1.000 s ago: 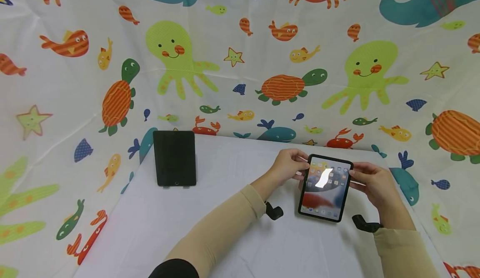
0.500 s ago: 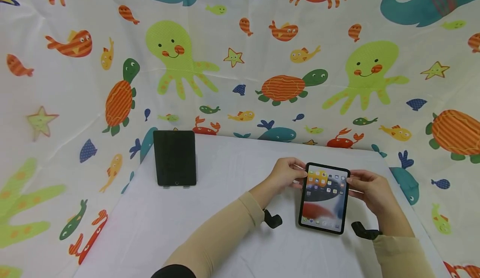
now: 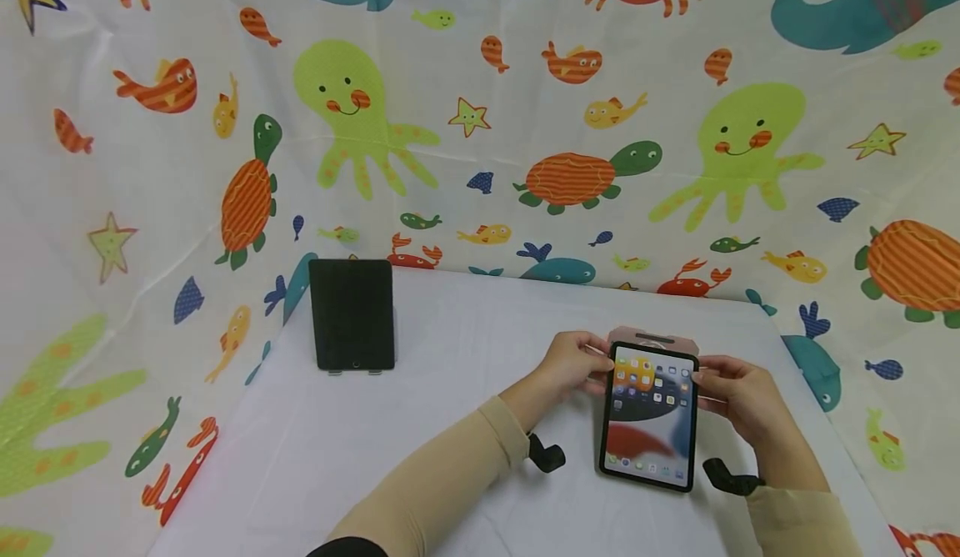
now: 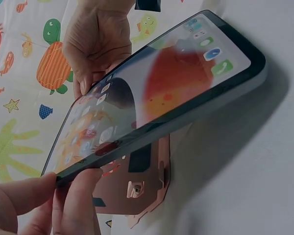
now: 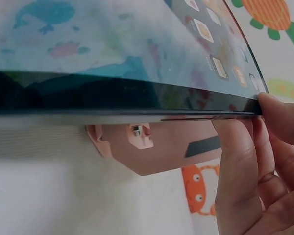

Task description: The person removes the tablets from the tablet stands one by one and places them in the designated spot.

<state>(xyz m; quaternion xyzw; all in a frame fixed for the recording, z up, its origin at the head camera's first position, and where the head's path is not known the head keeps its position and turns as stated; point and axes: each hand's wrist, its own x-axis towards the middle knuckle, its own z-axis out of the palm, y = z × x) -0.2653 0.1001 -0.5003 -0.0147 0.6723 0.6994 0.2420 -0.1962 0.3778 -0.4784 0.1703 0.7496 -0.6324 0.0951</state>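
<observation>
A tablet (image 3: 648, 428) with a lit home screen and black bezel is held at its upper side edges by both hands. My left hand (image 3: 573, 361) pinches the left edge between thumb and fingers, and my right hand (image 3: 738, 386) pinches the right edge likewise. Behind the tablet stands a rose-gold tablet stand (image 3: 660, 341), its top showing past the tablet's upper edge. In the left wrist view, a gap separates the tablet's back from the stand's plate (image 4: 137, 188), which has dark pads. The right wrist view shows the stand's plate (image 5: 161, 144) beneath the tablet's edge.
A second tablet (image 3: 352, 315), its screen dark, is propped on a stand at the table's back left. White cloth covers the table (image 3: 465, 323). A curtain (image 3: 450, 148) printed with sea animals hangs along the back and sides.
Both hands have brought the tablet down and toward me, away from the stand. The stand's top, hidden before, now shows behind it. The dark tablet stays where it was.
</observation>
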